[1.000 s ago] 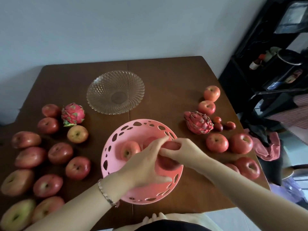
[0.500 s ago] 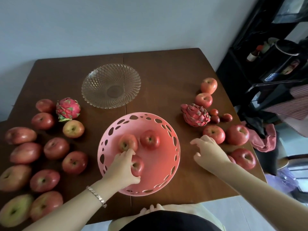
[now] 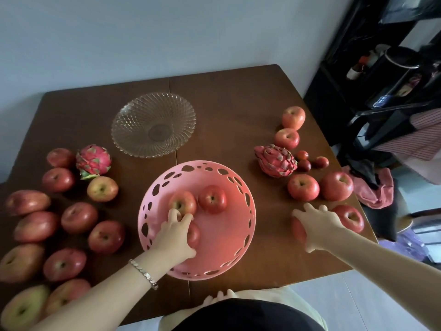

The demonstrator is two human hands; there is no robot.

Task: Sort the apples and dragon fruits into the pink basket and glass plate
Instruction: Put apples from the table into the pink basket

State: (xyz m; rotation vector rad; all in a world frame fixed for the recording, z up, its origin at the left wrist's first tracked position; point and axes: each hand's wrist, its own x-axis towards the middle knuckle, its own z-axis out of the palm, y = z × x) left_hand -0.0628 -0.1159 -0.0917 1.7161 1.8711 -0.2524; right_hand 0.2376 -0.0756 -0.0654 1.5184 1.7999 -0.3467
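The pink basket (image 3: 248,225) stands at the table's near middle with three apples in it. My left hand (image 3: 175,237) is inside it, fingers curled over the nearest apple (image 3: 193,235); two more apples (image 3: 212,199) lie behind. My right hand (image 3: 315,223) lies over an apple (image 3: 297,229) on the table right of the basket, fingers spread around it. The glass plate (image 3: 133,130) sits empty behind the basket. One dragon fruit (image 3: 93,161) lies at the left, another dragon fruit (image 3: 275,160) at the right.
Several loose apples (image 3: 78,217) cover the table's left side, and several more apples (image 3: 303,187) lie at the right with three small dark red fruits (image 3: 304,164). A pink cloth (image 3: 374,189) hangs off the right edge beside a black shelf (image 3: 372,75).
My right hand left the basket and moved right onto a table apple. My left hand set an apple down in the basket and still rests on it.
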